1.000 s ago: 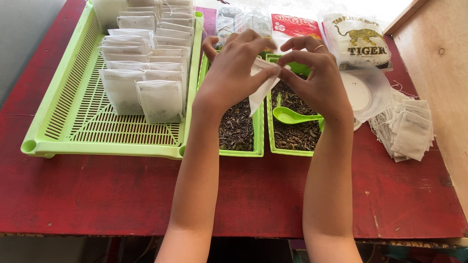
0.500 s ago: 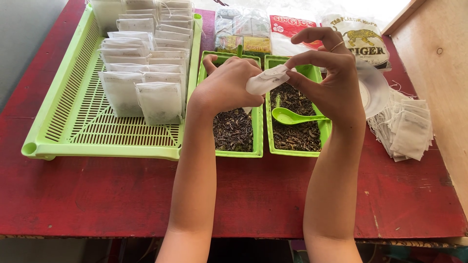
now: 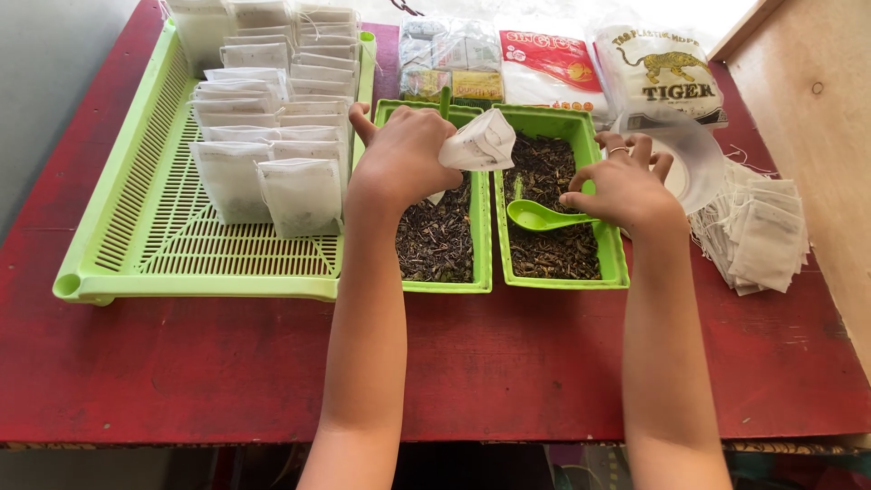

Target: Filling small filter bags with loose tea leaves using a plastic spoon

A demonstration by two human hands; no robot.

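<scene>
Worn red table [image 3: 227, 363], grey floor beyond its left edge, left hand [image 3: 404, 159] pinching a white sachet [image 3: 478, 143] above green trays [image 3: 445, 283], right hand [image 3: 621, 191] closed on a green spoon [image 3: 540, 216]

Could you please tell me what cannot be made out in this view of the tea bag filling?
Head view:
- Inside of the small white bag: its opening faces away.
- Spoon handle end: covered by the right hand.
- Left hand fingertips: behind the bag.
- Green tray far end: cut off by the top edge.

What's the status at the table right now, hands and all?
Left hand holds small white paper bag over left green tray of dark loose leaves. Right hand grips green plastic spoon. Nothing in between.
</scene>
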